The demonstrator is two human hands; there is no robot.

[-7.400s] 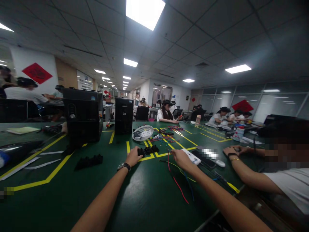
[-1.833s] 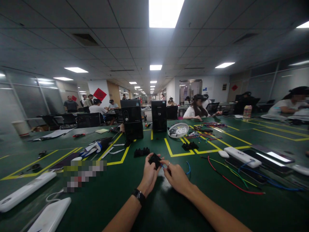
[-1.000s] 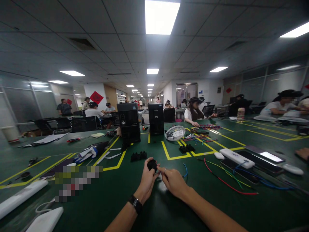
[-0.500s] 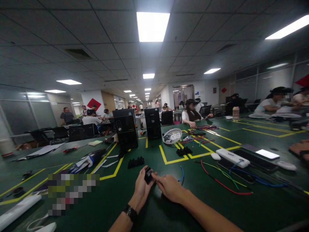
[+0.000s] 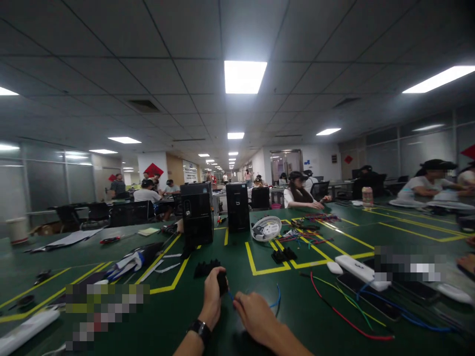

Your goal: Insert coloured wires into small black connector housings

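My left hand [image 5: 211, 297] is closed around a small black block [image 5: 222, 282], a dark part whose exact kind I cannot make out. Close on its right, my right hand [image 5: 257, 316] pinches a blue wire [image 5: 230, 295]. A short stretch of the wire runs from these fingertips toward the block; whether its end sits inside is too small to tell. Behind my right hand a curved piece of blue wire [image 5: 279, 295] shows above the table. Just beyond my left hand lies a row of black parts [image 5: 206, 267], and another black cluster [image 5: 283, 255] is farther right.
Red, yellow and green wires [image 5: 336, 307] lie right of my hands, near a white power strip [image 5: 361, 272] and a phone [image 5: 369, 295]. Two black computer towers [image 5: 238, 207] and a white basket [image 5: 266, 228] stand ahead on the green table [image 5: 208, 316]. A person [image 5: 302, 193] sits opposite.
The view has tipped upward. My hands have drawn slightly apart, the black block is turned more upright in my left hand, and blue wire now shows between it and my right fingertips.
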